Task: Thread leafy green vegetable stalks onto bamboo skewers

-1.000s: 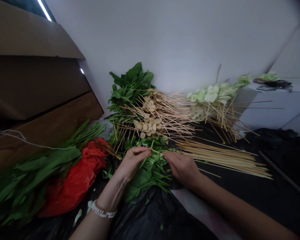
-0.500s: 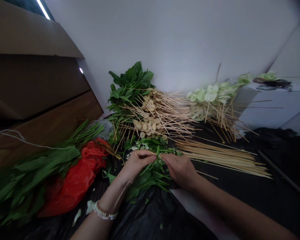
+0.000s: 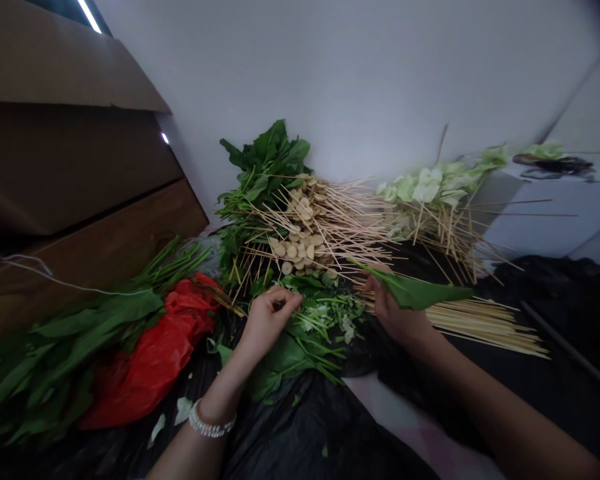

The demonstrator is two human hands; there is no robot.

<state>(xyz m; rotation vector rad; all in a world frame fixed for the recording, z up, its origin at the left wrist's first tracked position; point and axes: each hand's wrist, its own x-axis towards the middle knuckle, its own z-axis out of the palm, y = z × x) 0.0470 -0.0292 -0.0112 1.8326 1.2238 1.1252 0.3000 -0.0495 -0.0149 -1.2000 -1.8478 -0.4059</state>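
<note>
A single green leaf point(image 3: 420, 292), its stem pointing up and left, is pinched in my right hand point(image 3: 397, 313). That hand is closed and sits over the left end of a bundle of bamboo skewers point(image 3: 485, 323). My left hand point(image 3: 267, 320) has its thumb and forefinger pressed together beside a pile of leafy greens point(image 3: 300, 357); whatever it may hold is hidden. Cut stems and pale scraps point(image 3: 323, 317) lie between my two hands. Just beyond them are skewers threaded with pale round slices point(image 3: 300, 247).
Leafy greens point(image 3: 267, 160) lean on the white wall behind the sliced skewers. Skewered cabbage-like leaves point(image 3: 430, 183) stand at the back right. On the left lie a red plastic bag point(image 3: 155, 360) and large greens point(image 3: 35, 373), beside a cardboard box point(image 3: 70, 160). Black plastic point(image 3: 300, 433) covers the front.
My hands were together over the greens. The right has moved away to the right and now has a leaf in it; the left has shifted slightly left and up.
</note>
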